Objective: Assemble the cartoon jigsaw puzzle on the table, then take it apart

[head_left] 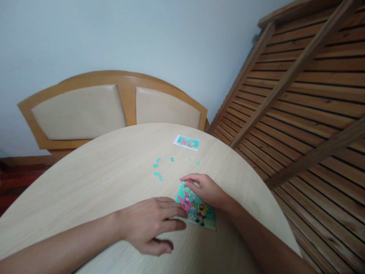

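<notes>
A partly assembled jigsaw puzzle (207, 219) with cartoon figures on a teal ground lies flat on the round table, its upper left edge uneven. My left hand (155, 222) rests at the puzzle's left side, fingers stretched and apart, the fingertips over its edge. At the top edge, my right hand (207, 189) has thumb and index finger brought together at a small teal puzzle piece (181, 185). Its other fingers are curled, and the palm covers the puzzle's upper right part. Beyond the hands, several loose teal pieces (155, 166) lie scattered in a rough arc.
A small printed picture card (186, 142) lies toward the far side of the pale wooden table (114, 163). Behind it stands a bench with cream padded panels (80, 112) against the wall. Slatted wooden panelling (313, 95) rises close along the right side.
</notes>
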### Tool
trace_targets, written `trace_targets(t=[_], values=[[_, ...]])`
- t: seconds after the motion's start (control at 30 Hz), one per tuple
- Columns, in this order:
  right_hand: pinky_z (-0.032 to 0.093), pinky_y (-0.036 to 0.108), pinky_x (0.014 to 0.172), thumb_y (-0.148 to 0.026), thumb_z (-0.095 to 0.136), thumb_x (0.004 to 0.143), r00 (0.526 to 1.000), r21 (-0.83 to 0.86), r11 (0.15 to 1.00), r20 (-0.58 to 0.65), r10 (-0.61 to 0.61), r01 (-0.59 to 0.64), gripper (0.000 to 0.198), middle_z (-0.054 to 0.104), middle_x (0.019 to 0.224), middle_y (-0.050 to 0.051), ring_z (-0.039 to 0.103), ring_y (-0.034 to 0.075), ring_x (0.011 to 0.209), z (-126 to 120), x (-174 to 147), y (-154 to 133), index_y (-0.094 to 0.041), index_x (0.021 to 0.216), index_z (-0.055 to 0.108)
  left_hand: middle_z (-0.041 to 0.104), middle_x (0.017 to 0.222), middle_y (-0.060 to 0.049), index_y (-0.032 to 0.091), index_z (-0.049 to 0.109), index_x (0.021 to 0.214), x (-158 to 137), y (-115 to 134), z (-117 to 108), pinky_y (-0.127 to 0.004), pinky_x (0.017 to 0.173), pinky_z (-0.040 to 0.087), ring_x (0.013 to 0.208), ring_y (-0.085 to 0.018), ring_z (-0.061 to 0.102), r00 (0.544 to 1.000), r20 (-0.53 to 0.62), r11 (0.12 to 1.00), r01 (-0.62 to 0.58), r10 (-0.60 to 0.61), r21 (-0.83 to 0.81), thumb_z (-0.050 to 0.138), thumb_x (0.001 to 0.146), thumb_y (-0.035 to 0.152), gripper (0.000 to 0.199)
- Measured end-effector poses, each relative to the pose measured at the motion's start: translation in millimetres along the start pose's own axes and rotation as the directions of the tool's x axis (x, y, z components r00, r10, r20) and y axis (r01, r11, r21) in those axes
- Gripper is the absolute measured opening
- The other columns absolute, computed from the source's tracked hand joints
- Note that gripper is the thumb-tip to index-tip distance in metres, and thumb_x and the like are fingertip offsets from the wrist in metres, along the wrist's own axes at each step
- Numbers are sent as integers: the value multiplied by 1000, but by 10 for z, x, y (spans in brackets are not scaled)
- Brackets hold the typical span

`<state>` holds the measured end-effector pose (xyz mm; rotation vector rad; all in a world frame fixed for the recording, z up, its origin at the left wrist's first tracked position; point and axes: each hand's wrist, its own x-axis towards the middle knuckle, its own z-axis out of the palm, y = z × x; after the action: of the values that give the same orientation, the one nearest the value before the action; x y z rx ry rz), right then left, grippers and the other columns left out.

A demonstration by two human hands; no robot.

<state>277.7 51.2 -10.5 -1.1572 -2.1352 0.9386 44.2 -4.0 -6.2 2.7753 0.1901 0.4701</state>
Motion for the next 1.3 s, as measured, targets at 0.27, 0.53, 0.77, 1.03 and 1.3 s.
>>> trace_targets(t=[0.27, 0.53, 0.77, 1.03, 1.3], values=[[52, 37, 95, -26, 56, 92, 998, -6, 1000, -68, 18, -19, 25, 76, 111, 6, 69, 22, 104, -160, -11, 87, -21, 106, 75, 65, 122, -17, 14, 54, 129, -40, -57, 12, -46, 102, 51, 116, -29, 62, 993, -40, 985, 116, -112, 127, 50, 99, 37, 38], [51, 38, 88, -26, 56, 90, 992, -125, 989, -106, 71, -84, 26, 77, 105, 8, 69, 24, 95, -405, -53, 304, -19, 103, 76, 68, 116, -15, 14, 57, 124, -61, -87, 19, -44, 100, 53, 112, -27, 64, 991, -85, 984, 118, -107, 131, 48, 100, 33, 32], [51, 34, 81, -25, 55, 88, 996, -150, 984, -12, 93, -94, 26, 77, 99, 7, 68, 22, 89, -444, -91, 331, -18, 102, 76, 66, 119, -15, 14, 57, 125, -62, -77, 13, -44, 100, 53, 113, -27, 63, 991, -45, 981, 133, -127, 140, 48, 100, 32, 32], [49, 30, 70, -28, 62, 85, 987, -166, 974, 4, 160, -157, 18, 76, 85, 6, 67, 20, 78, -469, -108, 261, -16, 88, 75, 66, 118, -15, 14, 56, 125, -61, -77, 11, -44, 101, 52, 113, -27, 63, 990, -49, 981, 135, -129, 142, 48, 100, 32, 32], [48, 27, 67, -23, 62, 82, 977, -245, 946, -27, 212, -212, 14, 75, 80, 5, 68, 19, 75, -413, -103, 171, -17, 82, 75, 66, 119, -14, 14, 56, 125, -53, -73, 11, -44, 101, 52, 113, -27, 62, 990, -38, 979, 142, -138, 149, 48, 101, 33, 32]])
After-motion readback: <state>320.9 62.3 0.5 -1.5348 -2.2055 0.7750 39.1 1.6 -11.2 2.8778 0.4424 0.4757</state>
